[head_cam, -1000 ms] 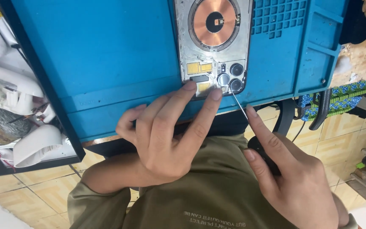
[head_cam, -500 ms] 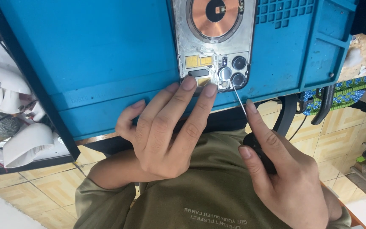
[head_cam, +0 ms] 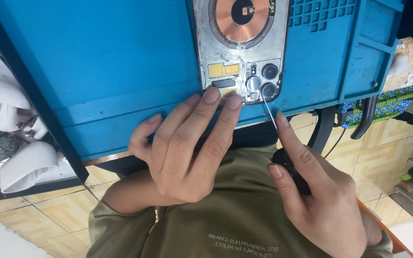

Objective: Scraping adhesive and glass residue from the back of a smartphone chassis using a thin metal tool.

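Left hand (head_cam: 187,153) fingers spread on phone back (head_cam: 242,52) edge — right hand (head_cam: 316,191) grips screwdriver (head_cam: 276,129), tip seemingly touching.

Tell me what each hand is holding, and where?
Right hand grips a thin metal screwdriver by its black handle. Left hand holds nothing.

One camera on my head, looking down over my own chest

It is pointing steeply down and sitting close, so my olive shirt (head_cam: 225,224) is filling the bottom edge and the scene is reading upside down, with the blue mat (head_cam: 96,62) on the counter stretching to the top edge. My left hand (head_cam: 182,153) and right hand (head_cam: 321,196) are sitting near mid-frame, the opened phone back (head_cam: 242,50) is being cut off at the top, and tiled floor (head_cam: 48,210) is showing below the counter's edge. No second view is sharing this scene.
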